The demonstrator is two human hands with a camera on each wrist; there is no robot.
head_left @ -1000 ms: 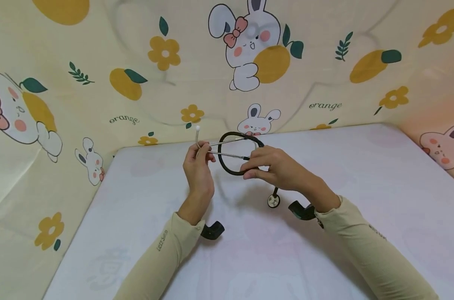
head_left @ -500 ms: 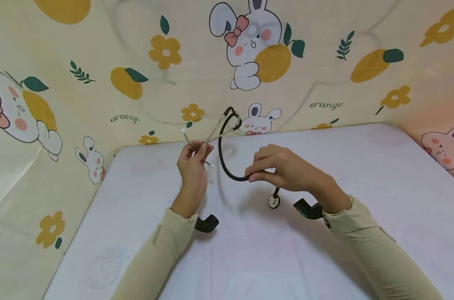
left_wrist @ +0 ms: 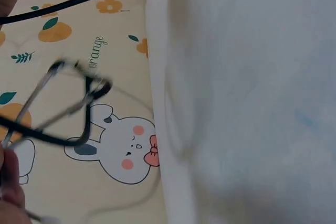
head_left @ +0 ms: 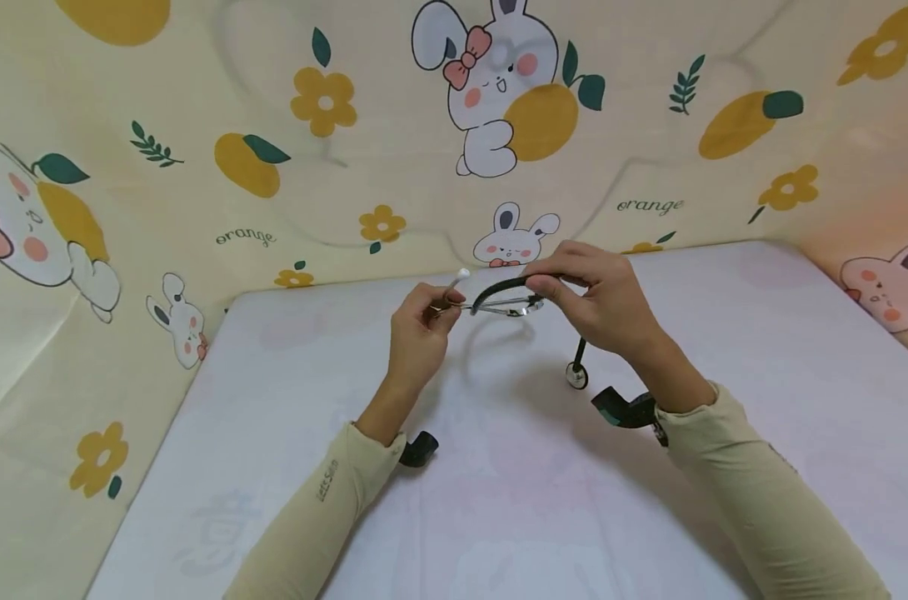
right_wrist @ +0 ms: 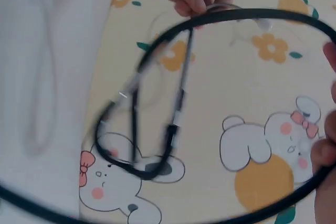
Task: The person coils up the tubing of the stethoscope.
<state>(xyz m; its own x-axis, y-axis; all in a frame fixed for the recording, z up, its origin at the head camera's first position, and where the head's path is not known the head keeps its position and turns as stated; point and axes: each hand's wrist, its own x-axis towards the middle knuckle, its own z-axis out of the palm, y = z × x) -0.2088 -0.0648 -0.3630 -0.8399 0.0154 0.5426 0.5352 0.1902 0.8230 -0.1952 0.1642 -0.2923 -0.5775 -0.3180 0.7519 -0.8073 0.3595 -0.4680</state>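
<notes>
A stethoscope with black tubing (head_left: 502, 287) and silver ear tubes is held in the air between both hands. My left hand (head_left: 418, 333) pinches the metal ear tubes close to the white ear tips (head_left: 463, 273). With thumb and fingers, my right hand (head_left: 600, 292) grips the black tubing. The round chest piece (head_left: 576, 375) dangles below the right hand on a short length of tube. In the right wrist view the tubing (right_wrist: 247, 15) arcs between the hands, and the joint of the ear tubes hangs blurred below it.
Beneath the hands lies a white-covered table (head_left: 499, 500). A cream backdrop (head_left: 394, 50) printed with rabbits and oranges rises behind it. Black curved pieces (head_left: 420, 450) stick out at both wrists.
My left hand has moved right overall, and the ear tubes swung up, then down to nearly level. My right hand has risen and shifted right, taking the chest piece with it.
</notes>
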